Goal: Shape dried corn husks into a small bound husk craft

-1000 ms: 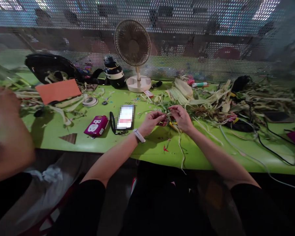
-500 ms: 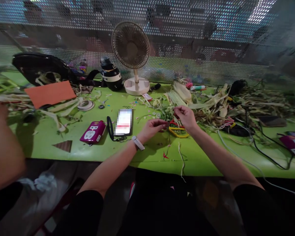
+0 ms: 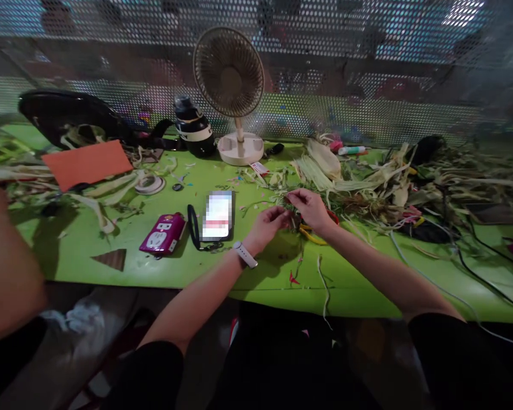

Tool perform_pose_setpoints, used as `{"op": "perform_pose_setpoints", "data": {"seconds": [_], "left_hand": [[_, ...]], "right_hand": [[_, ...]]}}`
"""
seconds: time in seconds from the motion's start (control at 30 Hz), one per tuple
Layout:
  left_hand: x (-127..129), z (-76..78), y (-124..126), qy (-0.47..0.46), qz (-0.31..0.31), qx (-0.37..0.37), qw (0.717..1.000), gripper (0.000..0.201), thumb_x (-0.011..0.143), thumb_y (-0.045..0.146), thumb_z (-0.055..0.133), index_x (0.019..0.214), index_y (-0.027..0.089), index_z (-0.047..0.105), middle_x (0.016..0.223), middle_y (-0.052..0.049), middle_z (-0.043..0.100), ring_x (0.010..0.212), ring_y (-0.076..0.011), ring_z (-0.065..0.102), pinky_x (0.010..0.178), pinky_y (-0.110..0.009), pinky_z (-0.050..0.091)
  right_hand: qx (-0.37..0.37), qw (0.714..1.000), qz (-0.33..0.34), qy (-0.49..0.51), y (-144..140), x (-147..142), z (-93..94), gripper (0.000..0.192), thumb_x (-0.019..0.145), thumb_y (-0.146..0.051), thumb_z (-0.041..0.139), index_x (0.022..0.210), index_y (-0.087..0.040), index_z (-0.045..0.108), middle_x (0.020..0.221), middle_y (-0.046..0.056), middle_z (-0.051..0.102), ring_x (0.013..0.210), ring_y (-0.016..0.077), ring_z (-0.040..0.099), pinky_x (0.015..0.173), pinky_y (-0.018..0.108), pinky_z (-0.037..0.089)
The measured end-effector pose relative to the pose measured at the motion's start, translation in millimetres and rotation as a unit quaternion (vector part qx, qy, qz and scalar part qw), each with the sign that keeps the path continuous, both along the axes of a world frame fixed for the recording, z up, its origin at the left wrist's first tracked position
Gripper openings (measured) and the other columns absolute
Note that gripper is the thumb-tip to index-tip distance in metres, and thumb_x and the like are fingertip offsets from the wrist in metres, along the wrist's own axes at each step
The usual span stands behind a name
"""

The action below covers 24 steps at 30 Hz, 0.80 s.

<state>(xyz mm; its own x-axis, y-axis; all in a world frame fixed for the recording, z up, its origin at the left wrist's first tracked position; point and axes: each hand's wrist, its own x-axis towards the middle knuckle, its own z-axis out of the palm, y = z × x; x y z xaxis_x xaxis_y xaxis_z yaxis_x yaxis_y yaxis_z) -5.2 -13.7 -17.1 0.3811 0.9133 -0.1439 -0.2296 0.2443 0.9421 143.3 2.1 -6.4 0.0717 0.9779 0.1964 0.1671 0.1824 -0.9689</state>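
We work with both hands over the green counter (image 3: 273, 282), at the near edge of a spread of small greens (image 3: 281, 198). Our left hand (image 3: 270, 225), with a pale band (image 3: 245, 254) at the wrist, is bent inward, thumb and fingers drawn close together. Our right hand (image 3: 310, 209) faces it, thumb and forefinger also nearly meeting, right at the greens. We cannot tell whether either grip is clamped on anything, as the fingertips hide what may lie between them. Just beside and partly behind our right hand lies a tool with red and yellow handles (image 3: 311, 234); a length of string (image 3: 324, 285) and a red scrap (image 3: 293, 278) lie nearer to us.

Of the containers, a dark bottle (image 3: 195, 134) with a pale band stands upright left of the fan (image 3: 228, 71); its walls hide its contents from us. To its left, a shiny black bag (image 3: 70, 118) leans at the back, and we cannot see inside it. An orange card (image 3: 88, 164) lies in front of the bag, among dry husk strips (image 3: 100, 213), with a roll of tape (image 3: 149, 184) near it.

A phone (image 3: 217, 216) and a purple socket block (image 3: 162, 234) lie to the left of our hands. Husks (image 3: 322, 159) and a heap of dry leaves (image 3: 465, 176) cover the right side. At far left, we see a co-worker's arm (image 3: 8, 273).
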Motion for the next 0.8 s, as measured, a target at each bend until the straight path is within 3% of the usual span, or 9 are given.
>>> {"op": "perform_pose_setpoints", "data": {"seconds": [0.13,0.33,0.47,0.67,0.8], "left_hand": [[-5,-1.1,0,-0.013,-0.032,-0.001,0.999,0.035,0.071,0.043,0.079,0.077,0.016,0.058,0.072,0.003,0.065,0.066,-0.0091,0.061,0.074,-0.027,0.055],[-7,1.6,-6,-0.013,-0.154,-0.064,0.986,0.041,0.070,0.046,0.081,0.080,0.016,0.053,0.069,0.002,0.066,0.061,-0.0104,0.064,0.070,-0.029,0.057],[-9,3.0,-9,0.001,-0.180,-0.070,0.981,0.042,0.072,0.050,0.079,0.080,0.016,0.055,0.072,0.000,0.068,0.062,-0.0114,0.065,0.066,-0.028,0.057],[-9,4.0,-12,0.015,-0.173,-0.117,0.978,0.040,0.070,0.046,0.082,0.079,0.016,0.056,0.069,0.000,0.069,0.057,-0.0112,0.065,0.061,-0.026,0.055],[-9,4.2,-14,0.018,-0.194,-0.122,0.973,0.047,0.063,0.049,0.086,0.080,0.015,0.058,0.071,-0.001,0.070,0.058,-0.0106,0.066,0.062,-0.024,0.055]], "right_hand": [[-0.056,0.997,0.002,0.055,-1,-1,-0.8,0.033,0.073,-0.053,0.068,0.075,-0.022,0.057,0.072,0.000,0.065,0.070,0.0160,0.064,0.069,0.031,0.051],[-0.107,0.990,-0.008,0.093,-7,10,5.7,0.030,0.071,-0.047,0.071,0.076,-0.021,0.056,0.067,-0.003,0.061,0.062,0.0131,0.060,0.060,0.027,0.050],[-0.126,0.988,-0.034,0.089,-1,19,12.1,0.024,0.074,-0.039,0.072,0.076,-0.021,0.057,0.070,-0.003,0.063,0.060,0.0121,0.059,0.060,0.026,0.050],[-0.149,0.983,-0.077,0.073,37,30,18.7,0.015,0.086,-0.025,0.064,0.075,-0.018,0.056,0.061,-0.005,0.060,0.045,0.0055,0.049,0.049,0.019,0.042],[-0.162,0.984,-0.057,0.051,77,34,19.9,0.019,0.086,-0.023,0.067,0.073,-0.017,0.055,0.063,-0.005,0.061,0.045,0.0035,0.050,0.045,0.015,0.039]]}}
